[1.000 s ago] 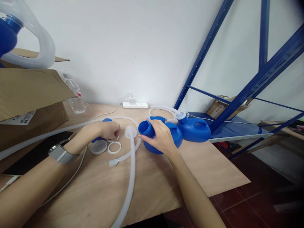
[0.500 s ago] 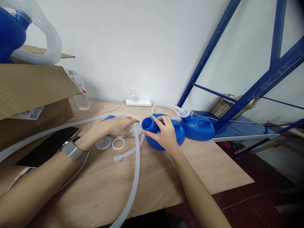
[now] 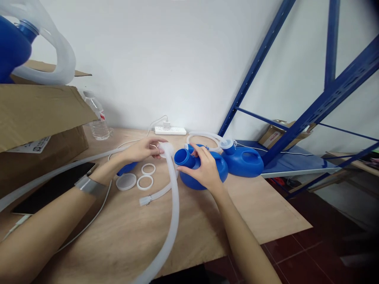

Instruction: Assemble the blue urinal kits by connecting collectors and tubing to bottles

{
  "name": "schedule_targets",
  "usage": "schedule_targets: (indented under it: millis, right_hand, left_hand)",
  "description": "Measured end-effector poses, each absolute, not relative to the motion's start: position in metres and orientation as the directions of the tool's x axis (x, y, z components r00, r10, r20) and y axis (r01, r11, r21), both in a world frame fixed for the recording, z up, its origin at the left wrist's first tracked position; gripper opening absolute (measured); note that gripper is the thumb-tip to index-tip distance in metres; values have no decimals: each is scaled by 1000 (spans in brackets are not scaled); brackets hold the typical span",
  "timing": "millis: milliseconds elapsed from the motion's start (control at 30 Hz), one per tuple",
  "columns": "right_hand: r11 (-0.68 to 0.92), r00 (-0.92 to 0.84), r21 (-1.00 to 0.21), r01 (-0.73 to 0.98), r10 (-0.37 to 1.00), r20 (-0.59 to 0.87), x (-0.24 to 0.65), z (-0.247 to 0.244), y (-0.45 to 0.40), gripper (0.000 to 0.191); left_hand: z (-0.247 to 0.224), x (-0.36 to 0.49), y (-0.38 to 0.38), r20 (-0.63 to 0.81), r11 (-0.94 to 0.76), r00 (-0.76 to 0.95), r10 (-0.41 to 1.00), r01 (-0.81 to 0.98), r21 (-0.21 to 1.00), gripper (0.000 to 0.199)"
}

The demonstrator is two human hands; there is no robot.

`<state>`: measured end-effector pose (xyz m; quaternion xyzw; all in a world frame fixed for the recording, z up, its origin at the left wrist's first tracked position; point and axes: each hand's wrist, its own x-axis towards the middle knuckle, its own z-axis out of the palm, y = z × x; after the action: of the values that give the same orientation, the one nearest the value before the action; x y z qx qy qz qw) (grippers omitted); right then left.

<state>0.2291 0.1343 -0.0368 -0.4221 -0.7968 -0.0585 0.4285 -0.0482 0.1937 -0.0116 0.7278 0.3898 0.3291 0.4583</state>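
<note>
My left hand (image 3: 148,148) is closed on the white cap at the upper end of a translucent hose (image 3: 175,205). Just right of it, my right hand (image 3: 203,163) grips the neck of a blue jug (image 3: 191,179), whose open mouth points left toward the cap. The cap and the jug's mouth are apart. Two white rings (image 3: 145,182) and a round translucent lid (image 3: 126,182) lie on the table below my left hand. A short hose piece with a metal clip (image 3: 145,200) lies beside them.
Behind stands another blue jug (image 3: 244,161) with a hose. A power strip (image 3: 170,130) is against the wall. On the left are a bottle (image 3: 99,124), a cardboard box (image 3: 41,114) and a black tablet (image 3: 53,187). A blue shelf frame (image 3: 296,134) rises at right.
My left hand has lifted the hose's capped end up and slightly left. A second white ring now shows fully. My right hand stays on the jug's neck; the view has shifted a little.
</note>
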Motion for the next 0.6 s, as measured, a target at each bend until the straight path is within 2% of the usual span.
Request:
schedule_targets:
  millis: [100, 200, 267, 333, 400, 467, 533, 600]
  right_hand:
    - [698, -329, -292, 654, 610, 721, 240, -34, 134, 87]
    - [750, -414, -181, 637, 531, 740, 241, -27, 124, 101]
    - [775, -495, -63, 628, 461, 736, 227, -20, 110, 98]
    - [837, -626, 57, 544, 360, 692, 202, -14, 93, 71]
    - [905, -748, 168, 391, 205, 631, 173, -9, 81, 46]
    - [935, -834, 245, 257, 87, 545, 145, -7, 79, 39]
    - [933, -880, 284, 219, 64, 470, 126, -2, 87, 35]
    - [917, -888, 283, 280, 136, 439, 116, 8, 100, 36]
  left_hand:
    - [-12, -51, 199, 186, -178, 258, 948, -54, 983, 55]
    - [-17, -48, 207, 168, -159, 25, 985, -211, 964, 45]
    - [-23, -43, 210, 147, -151, -31, 989, -204, 967, 38]
    - [-30, -37, 211, 125, -129, -33, 992, -165, 978, 33]
    - [-36, -31, 209, 110, -111, -18, 994, -109, 988, 32]
    - [-39, -27, 205, 123, -123, 14, 992, -39, 992, 37]
    - [-38, -24, 200, 167, -170, 66, 984, 48, 984, 42]
    - [-34, -22, 197, 220, -240, 140, 966, 154, 958, 43]
